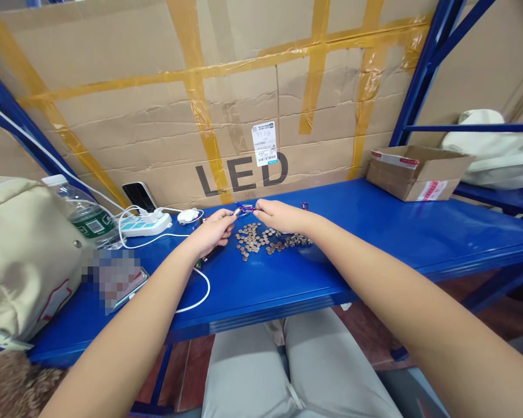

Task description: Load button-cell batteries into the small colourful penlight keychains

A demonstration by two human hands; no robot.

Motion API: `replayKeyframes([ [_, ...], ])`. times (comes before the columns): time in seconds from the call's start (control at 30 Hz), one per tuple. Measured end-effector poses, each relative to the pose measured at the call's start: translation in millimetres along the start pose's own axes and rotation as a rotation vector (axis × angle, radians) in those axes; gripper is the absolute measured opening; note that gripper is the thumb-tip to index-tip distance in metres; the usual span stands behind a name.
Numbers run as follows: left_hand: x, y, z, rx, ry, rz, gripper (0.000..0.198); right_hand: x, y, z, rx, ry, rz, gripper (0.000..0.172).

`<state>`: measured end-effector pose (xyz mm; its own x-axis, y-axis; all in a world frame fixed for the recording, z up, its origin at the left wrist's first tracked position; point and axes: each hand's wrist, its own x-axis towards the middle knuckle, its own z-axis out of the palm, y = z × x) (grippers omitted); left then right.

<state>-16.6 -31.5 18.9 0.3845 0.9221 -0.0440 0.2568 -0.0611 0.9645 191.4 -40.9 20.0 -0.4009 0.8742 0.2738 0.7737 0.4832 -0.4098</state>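
Head view, and I'm watching from afar: the left hand (215, 230) is pinching a small pale piece (237, 213), too small for me to identify, while the right hand (279, 216) is gripping thin blue-and-red strands (246, 209). Those strands are showing between both hands, toward the far side of the blue table (253, 287). Small round discs (250, 239) are lying scattered just nearer, and a cardboard box (390, 174) is sitting far right.

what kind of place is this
Probably a storeroom or warehouse corner used for small handwork: a blue metal frame, a big taped carton marked LED, and small round pieces spread on the blue worktop.
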Motion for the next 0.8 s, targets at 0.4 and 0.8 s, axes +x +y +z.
replayKeyframes([
  [0.4,8,-8,-6.2,0.463,-0.001,0.236,0.034,6,6,2,0.233,0.039,-0.027,0.014],
  [0.8,2,3,-36.2,1.123,0.047,0.024,0.029,33,38,28,-0.252,0.146,0.045,0.028],
])
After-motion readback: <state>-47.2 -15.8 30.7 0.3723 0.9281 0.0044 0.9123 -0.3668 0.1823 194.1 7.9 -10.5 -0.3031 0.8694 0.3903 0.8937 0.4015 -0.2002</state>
